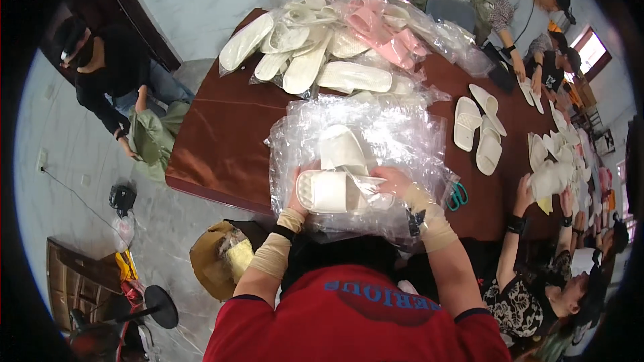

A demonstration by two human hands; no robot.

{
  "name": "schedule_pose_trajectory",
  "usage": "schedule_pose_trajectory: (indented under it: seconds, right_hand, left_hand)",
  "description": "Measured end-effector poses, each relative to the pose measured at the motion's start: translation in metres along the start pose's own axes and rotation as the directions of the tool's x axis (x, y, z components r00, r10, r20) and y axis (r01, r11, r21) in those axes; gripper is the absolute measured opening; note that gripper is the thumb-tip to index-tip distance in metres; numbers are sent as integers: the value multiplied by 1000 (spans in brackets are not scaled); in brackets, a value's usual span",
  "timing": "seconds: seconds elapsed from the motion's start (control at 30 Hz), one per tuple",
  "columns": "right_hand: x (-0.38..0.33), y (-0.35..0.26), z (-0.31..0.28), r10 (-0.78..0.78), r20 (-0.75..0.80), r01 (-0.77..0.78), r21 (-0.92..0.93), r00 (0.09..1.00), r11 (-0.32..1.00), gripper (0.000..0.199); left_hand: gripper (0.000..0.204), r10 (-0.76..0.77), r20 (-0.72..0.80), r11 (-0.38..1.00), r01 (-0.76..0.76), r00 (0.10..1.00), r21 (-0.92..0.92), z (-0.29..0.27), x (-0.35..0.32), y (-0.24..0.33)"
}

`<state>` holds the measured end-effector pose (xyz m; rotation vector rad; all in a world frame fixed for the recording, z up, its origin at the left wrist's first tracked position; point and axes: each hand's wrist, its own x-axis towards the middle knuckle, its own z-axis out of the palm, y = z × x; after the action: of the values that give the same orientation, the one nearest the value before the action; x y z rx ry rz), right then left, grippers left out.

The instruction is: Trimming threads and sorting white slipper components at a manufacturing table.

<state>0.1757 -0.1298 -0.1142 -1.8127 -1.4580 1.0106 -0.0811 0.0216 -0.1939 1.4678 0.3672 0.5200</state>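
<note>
A white slipper (pixel 323 192) lies sideways in front of me, over a stack of clear plastic bags (pixel 409 131). My left hand (pixel 296 193) is closed on its left end. My right hand (pixel 397 182) grips near its right end, where some clear plastic overlaps; the fingertips are partly covered. Just beyond, a second white slipper (pixel 342 149) rests on the bags, touching the first one. Whether either slipper is inside a bag I cannot tell. Both my forearms wear beige sleeves.
Bagged white slippers (pixel 305 70) and pink slippers (pixel 382 33) are heaped at the table's far side. Loose white slippers (pixel 467 124) and teal-handled scissors (pixel 457 196) lie to the right. Co-workers handle slippers further right. A cardboard box (pixel 213 261) stands below the brown table (pixel 215 154).
</note>
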Motion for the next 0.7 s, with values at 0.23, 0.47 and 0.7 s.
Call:
schedule_pose_trajectory:
  seconds: [0.23, 0.47, 0.7]
  right_hand:
    - [-3, -41, -17, -117, -38, 117, -2, 992, 993, 48]
    - [14, -39, -22, -70, 78, 69, 23, 994, 997, 50]
    - [18, -29, -21, -56, 122, 58, -11, 991, 998, 54]
  left_hand:
    - [61, 64, 53, 869, -82, 997, 489, -23, -12, -28]
    - [45, 93, -317, 995, -101, 944, -9, -26, -6, 55]
    - [38, 398, -294, 732, -108, 869, 673, -42, 8, 94]
